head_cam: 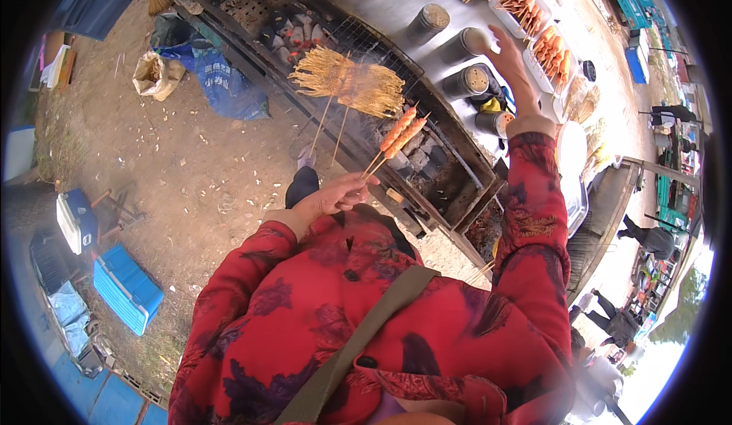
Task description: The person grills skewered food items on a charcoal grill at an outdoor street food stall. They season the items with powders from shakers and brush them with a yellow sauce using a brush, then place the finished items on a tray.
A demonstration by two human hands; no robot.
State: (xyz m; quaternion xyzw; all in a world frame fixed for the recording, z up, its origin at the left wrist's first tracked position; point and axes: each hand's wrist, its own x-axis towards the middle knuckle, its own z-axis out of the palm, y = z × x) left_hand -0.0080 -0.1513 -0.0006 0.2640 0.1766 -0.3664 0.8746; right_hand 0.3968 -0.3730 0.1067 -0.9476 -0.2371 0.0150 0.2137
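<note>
My left hand [346, 192] grips the wooden sticks of two reddish sausage skewers [407, 137], which point up over the near end of a long charcoal grill [486, 188]. Just beyond them, a wide golden fan of what look like enoki mushrooms [372, 86] lies over the grill on two sticks, with smoke around it. Across the grill, my right hand [509, 59] is at the top of a blurred metal shaker [464, 46]. Whether its fingers close around the shaker cannot be made out. Another shaker with a perforated lid [476, 79] stands nearer.
Glowing coals [297, 39] lie in the grill's far part, beside a wire grate [372, 39]. Trays of skewered sausages [552, 56] and more shakers [429, 20] stand on the metal table [394, 5]. A blue sack [220, 85] and blue crate [128, 288] sit on the dirt ground.
</note>
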